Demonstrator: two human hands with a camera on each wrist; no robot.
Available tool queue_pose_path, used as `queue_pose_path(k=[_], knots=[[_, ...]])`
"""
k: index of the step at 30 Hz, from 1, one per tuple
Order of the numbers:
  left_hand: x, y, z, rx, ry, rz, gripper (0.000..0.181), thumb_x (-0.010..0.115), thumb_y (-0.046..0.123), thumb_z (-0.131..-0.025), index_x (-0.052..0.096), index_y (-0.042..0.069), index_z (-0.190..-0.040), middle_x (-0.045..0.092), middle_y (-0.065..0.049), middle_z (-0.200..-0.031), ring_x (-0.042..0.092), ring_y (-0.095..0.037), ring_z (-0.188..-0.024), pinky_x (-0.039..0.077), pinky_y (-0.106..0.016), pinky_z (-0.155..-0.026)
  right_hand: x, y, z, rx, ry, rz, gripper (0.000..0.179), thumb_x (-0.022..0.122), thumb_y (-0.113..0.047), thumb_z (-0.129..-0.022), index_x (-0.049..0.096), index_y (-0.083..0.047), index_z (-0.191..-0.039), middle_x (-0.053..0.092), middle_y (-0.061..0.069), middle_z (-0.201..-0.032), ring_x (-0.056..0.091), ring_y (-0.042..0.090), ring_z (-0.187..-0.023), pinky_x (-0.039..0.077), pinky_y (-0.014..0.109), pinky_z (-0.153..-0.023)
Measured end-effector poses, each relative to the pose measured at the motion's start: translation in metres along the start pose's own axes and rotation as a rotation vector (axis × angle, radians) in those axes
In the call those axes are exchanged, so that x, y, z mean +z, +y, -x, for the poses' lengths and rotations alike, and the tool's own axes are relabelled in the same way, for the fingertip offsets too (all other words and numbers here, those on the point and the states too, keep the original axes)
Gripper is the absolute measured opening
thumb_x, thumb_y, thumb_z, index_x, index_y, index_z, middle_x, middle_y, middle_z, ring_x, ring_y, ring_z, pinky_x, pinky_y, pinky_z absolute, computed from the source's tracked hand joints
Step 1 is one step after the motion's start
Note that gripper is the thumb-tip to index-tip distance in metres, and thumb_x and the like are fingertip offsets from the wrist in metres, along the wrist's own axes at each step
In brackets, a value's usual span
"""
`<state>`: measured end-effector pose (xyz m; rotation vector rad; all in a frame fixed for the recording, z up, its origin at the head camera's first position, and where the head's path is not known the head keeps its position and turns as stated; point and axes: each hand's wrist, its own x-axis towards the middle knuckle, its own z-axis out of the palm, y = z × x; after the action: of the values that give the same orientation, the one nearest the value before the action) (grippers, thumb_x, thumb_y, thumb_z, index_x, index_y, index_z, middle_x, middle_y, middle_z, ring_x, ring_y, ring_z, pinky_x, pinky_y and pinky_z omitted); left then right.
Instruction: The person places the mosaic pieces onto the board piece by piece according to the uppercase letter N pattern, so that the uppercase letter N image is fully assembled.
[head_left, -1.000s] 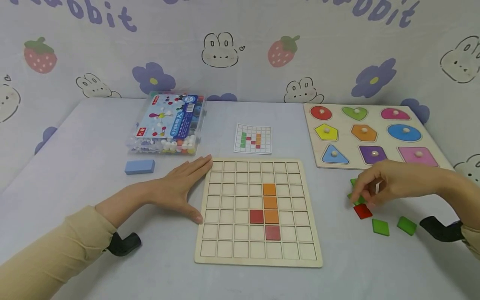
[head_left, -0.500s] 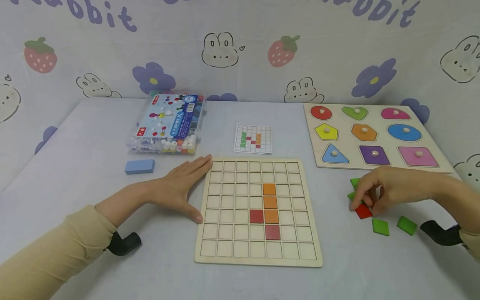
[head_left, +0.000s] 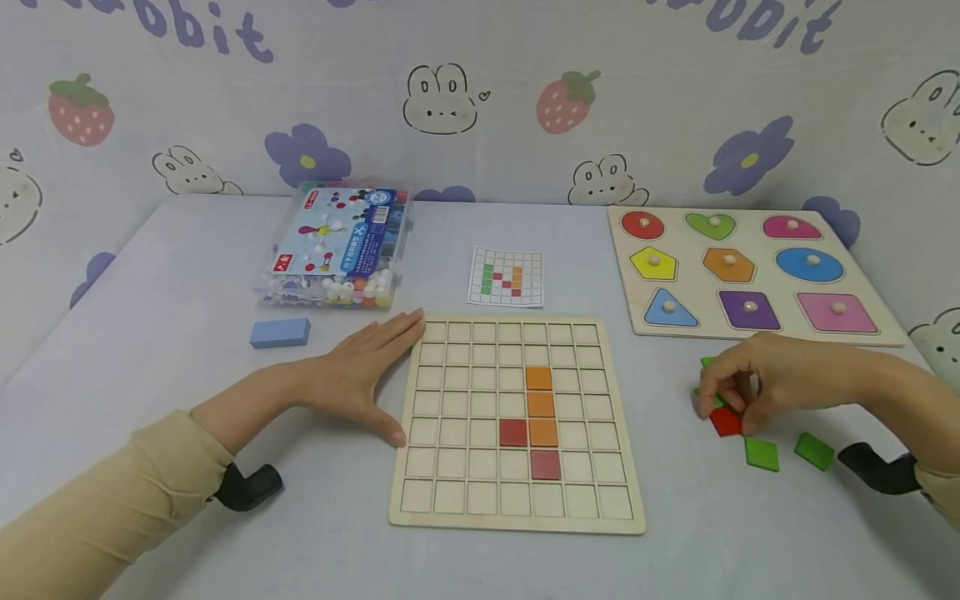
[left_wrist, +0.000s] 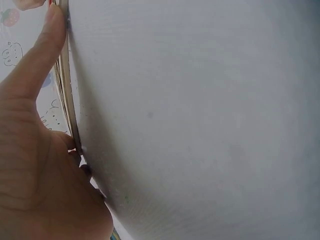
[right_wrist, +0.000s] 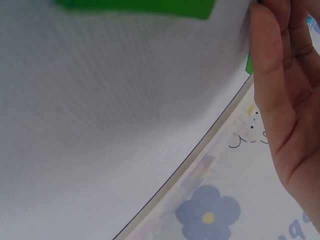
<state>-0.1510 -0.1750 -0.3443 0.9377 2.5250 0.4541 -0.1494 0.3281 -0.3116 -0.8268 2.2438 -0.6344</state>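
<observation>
Apparently about halfway through copying the card (head_left: 506, 277) onto the board (head_left: 486, 406), with three orange tiles (head_left: 540, 405) and two red tiles (head_left: 513, 433) already in its cells, and a loose red tile (head_left: 726, 422) and four green tiles (head_left: 762, 455) seemingly left to add. Pinching that loose red tile between thumb and finger of the right hand (head_left: 776, 379), on the table (head_left: 300, 550) right of the board, with green ones close by. Resting the left hand (head_left: 363, 371), fingers spread and gripping nothing, against the board's left edge.
</observation>
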Motion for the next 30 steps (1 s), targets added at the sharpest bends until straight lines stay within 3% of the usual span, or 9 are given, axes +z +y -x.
queue_pose_path(k=[13,22,30], knots=[[0.0,-0.001,-0.001,-0.005,0.003,-0.002,0.131,0.083,0.059,-0.068,0.007,0.005,-0.159,-0.003,-0.011,-0.17,0.0,-0.035,-0.157,0.005,-0.059,-0.127,0.001,-0.006,-0.002,0.049,0.021,0.047,0.032,0.087,-0.019,-0.071,0.066,-0.031,-0.093,0.057,-0.01,-0.075,0.058,0.007,-0.074,0.052,0.021,-0.063],[0.0,-0.001,0.0,-0.002,0.001,-0.002,0.131,0.083,0.058,-0.068,0.006,0.004,-0.159,-0.003,-0.011,-0.169,0.0,-0.035,-0.157,0.006,-0.06,-0.127,0.005,-0.01,-0.002,-0.004,0.059,0.079,0.032,0.087,-0.017,-0.071,0.066,-0.031,-0.09,0.063,-0.012,-0.084,0.059,0.006,-0.079,0.055,0.022,-0.064],[0.0,-0.001,0.0,0.004,0.005,-0.001,0.131,0.084,0.058,-0.068,0.006,0.004,-0.159,-0.003,-0.012,-0.169,0.0,-0.036,-0.157,0.006,-0.06,-0.127,0.006,-0.019,-0.004,0.055,0.05,0.119,0.036,0.085,-0.016,-0.073,0.068,-0.034,-0.098,0.063,-0.014,-0.085,0.058,0.003,-0.08,0.055,0.02,-0.066]])
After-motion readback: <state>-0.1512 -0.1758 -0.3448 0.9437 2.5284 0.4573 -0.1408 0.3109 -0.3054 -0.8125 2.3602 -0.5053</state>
